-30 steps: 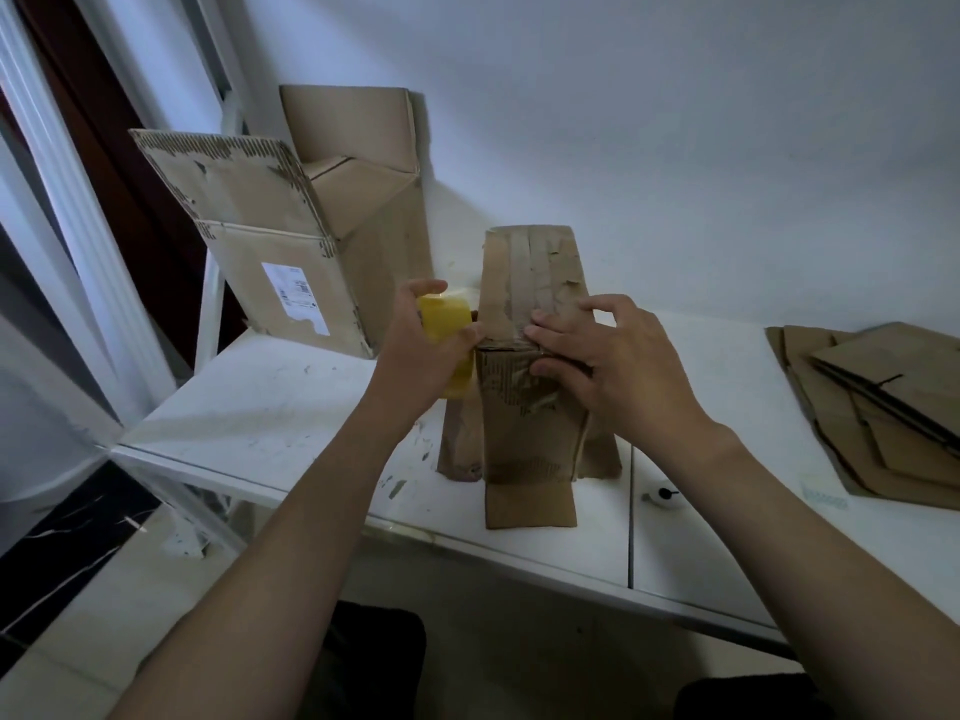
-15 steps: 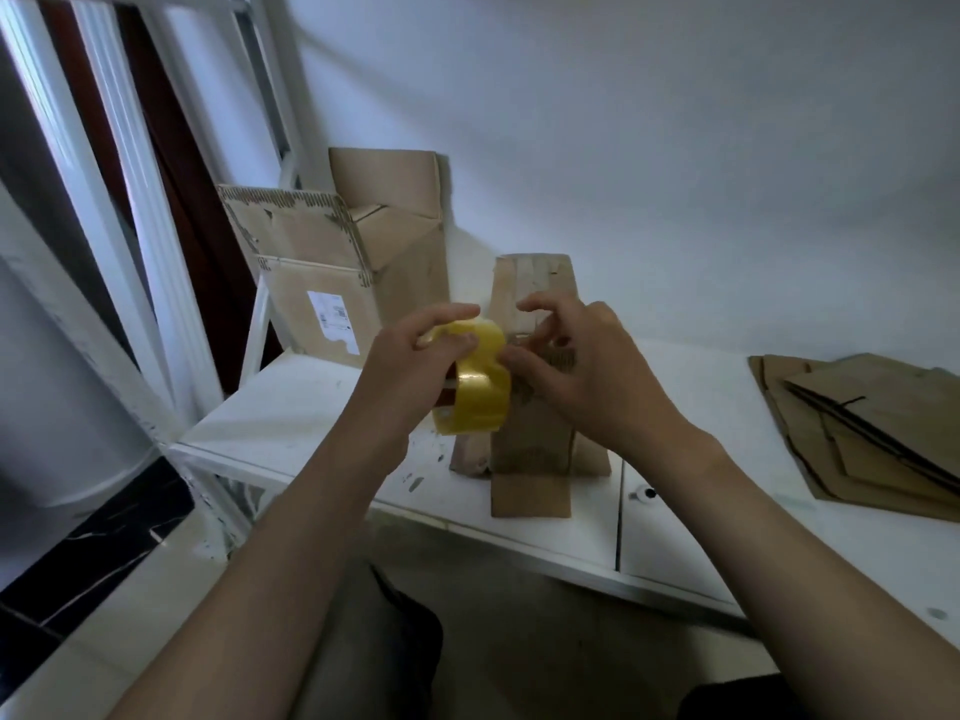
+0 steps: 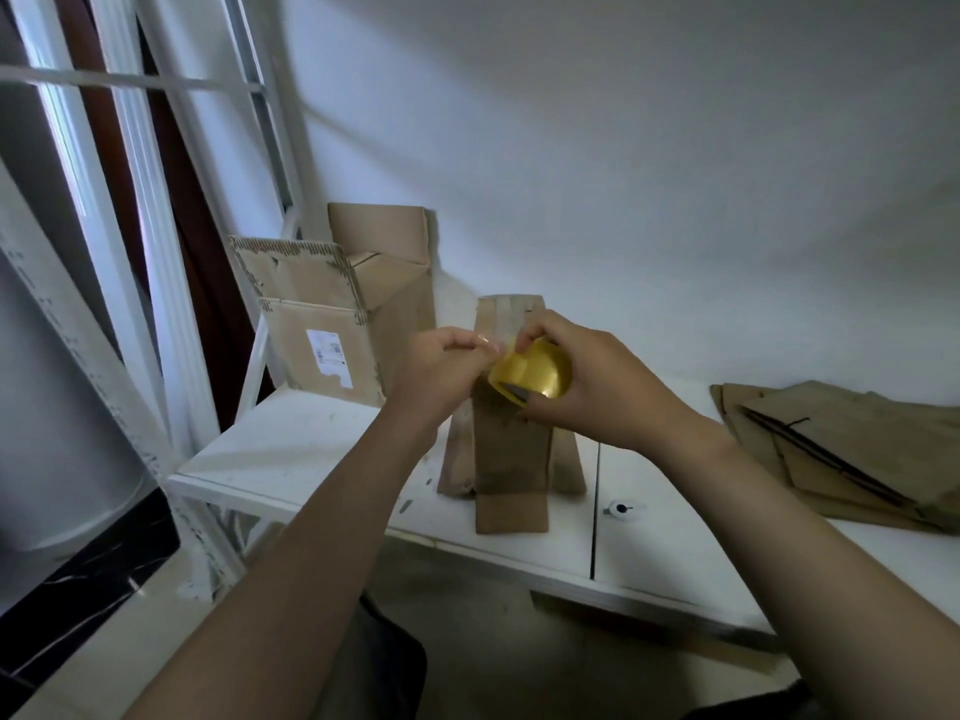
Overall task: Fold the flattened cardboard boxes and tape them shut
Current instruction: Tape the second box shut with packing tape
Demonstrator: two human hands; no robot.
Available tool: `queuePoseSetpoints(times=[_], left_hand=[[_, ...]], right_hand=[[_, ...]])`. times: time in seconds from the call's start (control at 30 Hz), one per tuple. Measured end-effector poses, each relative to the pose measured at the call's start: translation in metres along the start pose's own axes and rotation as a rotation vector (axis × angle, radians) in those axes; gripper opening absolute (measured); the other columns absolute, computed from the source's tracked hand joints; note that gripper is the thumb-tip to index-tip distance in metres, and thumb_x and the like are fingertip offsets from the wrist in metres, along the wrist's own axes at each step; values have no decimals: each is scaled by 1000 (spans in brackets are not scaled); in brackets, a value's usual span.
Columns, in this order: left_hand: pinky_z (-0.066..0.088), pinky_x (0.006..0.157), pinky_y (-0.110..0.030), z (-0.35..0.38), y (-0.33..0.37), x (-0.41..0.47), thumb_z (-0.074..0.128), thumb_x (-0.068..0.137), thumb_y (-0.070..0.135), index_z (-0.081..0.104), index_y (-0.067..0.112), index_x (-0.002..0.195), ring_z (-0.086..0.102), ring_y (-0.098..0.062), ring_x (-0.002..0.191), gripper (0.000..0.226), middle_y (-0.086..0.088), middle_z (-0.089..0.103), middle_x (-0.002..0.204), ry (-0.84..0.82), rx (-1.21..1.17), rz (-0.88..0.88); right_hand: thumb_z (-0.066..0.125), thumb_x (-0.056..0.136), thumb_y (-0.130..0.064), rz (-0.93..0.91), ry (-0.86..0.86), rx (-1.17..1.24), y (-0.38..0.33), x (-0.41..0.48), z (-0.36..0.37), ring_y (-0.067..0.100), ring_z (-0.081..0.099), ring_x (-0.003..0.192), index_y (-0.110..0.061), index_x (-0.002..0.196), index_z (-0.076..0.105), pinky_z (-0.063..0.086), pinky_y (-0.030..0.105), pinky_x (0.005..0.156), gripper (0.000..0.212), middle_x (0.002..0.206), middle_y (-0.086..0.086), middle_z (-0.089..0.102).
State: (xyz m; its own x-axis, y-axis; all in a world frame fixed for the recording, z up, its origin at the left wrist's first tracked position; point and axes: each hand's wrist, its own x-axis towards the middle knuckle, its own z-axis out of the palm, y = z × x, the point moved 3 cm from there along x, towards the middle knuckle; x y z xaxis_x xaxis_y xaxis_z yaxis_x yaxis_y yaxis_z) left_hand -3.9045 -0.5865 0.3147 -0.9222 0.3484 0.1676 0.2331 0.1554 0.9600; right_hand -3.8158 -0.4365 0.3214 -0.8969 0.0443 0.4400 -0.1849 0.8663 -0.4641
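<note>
**A:** What could go wrong from here?

**B:** The left hand point(image 3: 447, 366) pinches what looks like the loose tape end point(image 3: 488, 344). It's clear film, so I can't be sure. The right hand point(image 3: 597, 392) has its grip wrapped round the yellow roll of tape point(image 3: 535, 376). If the strip curls back on itself or catches the fingers, it'll wrinkle and won't seal.

**A:** And the box?

**B:** The narrow box point(image 3: 511, 459) stands upright near the front edge of the table point(image 3: 322, 439), just behind the hands, and neither hand steadies it. It's worn brown cardboard with its lower flaps splayed out on the table. Pressing tape on one-handed could tip it, or a flap could spring open.

**A:** Anything else waiting?

**B:** Flattened boxes point(image 3: 841, 449) are stacked at the table's right end. A larger open box point(image 3: 322, 324) sits at the back left corner.
</note>
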Motion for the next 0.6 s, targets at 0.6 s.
queuePoseSetpoints(times=[0.6], left_hand=[[51,74,-14,-3,-12,17,78,86,19,79,13,93,73,-5,76,9,0,77,75,176,-141,59]], right_hand=[[77,82,-24,-109,-149,-88,49,14,-35,17,53,97,-47,116,37,50,29,70,57,116,-8,51]])
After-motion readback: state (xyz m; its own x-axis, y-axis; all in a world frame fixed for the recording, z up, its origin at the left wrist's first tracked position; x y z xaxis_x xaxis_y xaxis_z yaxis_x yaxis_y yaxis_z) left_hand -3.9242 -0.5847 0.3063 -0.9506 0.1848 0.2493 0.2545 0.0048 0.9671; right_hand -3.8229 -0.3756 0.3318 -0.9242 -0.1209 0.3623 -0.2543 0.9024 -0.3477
